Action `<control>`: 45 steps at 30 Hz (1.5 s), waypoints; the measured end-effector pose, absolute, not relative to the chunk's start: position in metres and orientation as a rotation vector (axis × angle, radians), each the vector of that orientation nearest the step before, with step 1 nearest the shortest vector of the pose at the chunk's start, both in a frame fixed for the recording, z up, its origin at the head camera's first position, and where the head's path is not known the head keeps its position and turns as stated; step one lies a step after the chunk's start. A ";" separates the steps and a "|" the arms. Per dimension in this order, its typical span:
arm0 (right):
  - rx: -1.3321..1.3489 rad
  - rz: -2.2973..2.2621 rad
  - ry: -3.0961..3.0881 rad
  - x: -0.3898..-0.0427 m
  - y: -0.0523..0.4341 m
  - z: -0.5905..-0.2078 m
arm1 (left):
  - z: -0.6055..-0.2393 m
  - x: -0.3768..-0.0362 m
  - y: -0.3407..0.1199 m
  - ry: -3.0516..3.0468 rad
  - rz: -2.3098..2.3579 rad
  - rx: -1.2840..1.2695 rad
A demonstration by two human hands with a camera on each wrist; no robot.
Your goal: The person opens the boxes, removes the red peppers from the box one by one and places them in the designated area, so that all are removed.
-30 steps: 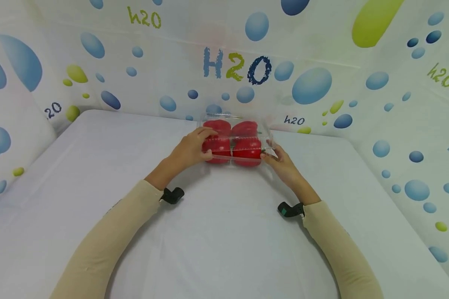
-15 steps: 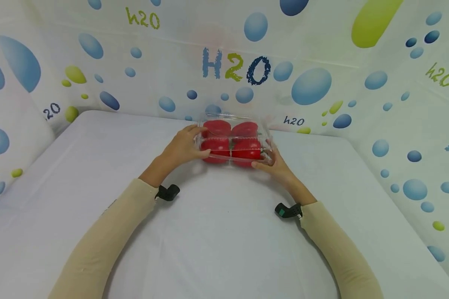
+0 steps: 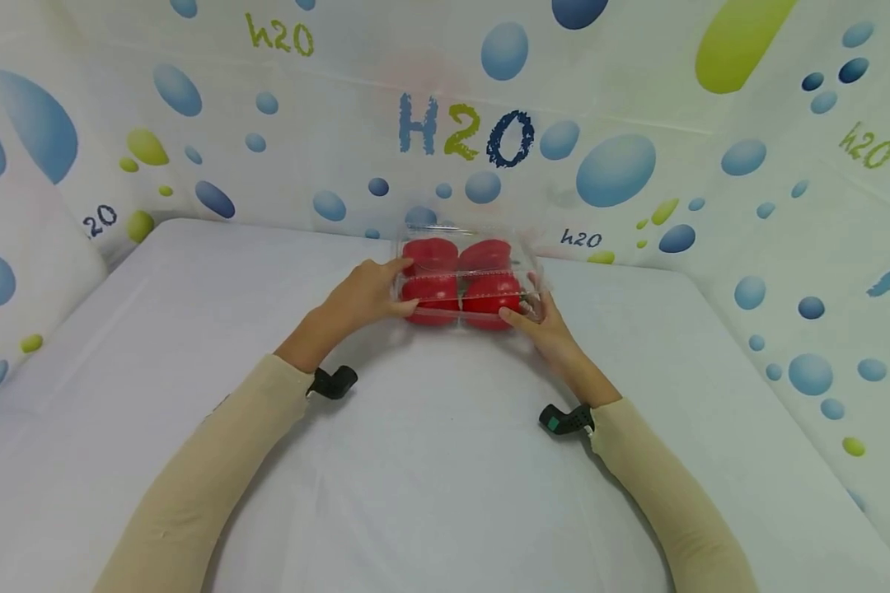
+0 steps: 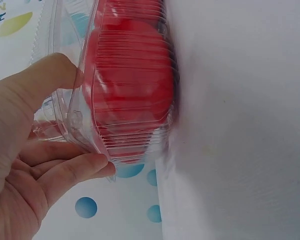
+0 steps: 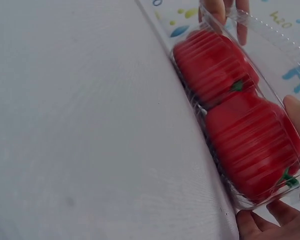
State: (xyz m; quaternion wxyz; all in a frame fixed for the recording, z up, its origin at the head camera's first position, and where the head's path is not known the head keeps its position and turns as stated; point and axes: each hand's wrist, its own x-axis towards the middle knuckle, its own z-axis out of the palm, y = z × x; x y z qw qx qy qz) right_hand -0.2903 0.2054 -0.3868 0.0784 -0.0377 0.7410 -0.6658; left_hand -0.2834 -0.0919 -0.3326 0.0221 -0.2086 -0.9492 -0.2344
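Note:
A clear plastic clamshell box with ribbed walls sits near the far edge of the table. Inside it lie several red bell peppers; green stems show through the wall in the right wrist view. At the box's left end my left hand holds on, thumb against the rim and fingers curled round the corner edge. My right hand grips the right end, its thumb on the front edge. Its other fingers reach round the end wall in the right wrist view.
A white cloth covers the table. Right behind the box rises a white backdrop printed with blue and green drops and H2O lettering. A small black camera is strapped at the left wrist, another at the right.
My left hand has slid left, off the box's top to its left end. The right thumb has shifted left along the front edge. The box stays in about the same place.

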 end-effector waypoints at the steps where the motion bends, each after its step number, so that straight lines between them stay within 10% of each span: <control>1: -0.112 -1.989 2.220 -0.291 0.206 -0.386 | -0.332 -0.284 -0.092 -2.939 -0.739 -0.652; 45: -0.176 -1.928 2.320 -0.286 0.206 -0.393 | -0.346 -0.291 -0.121 -2.610 -1.194 -0.562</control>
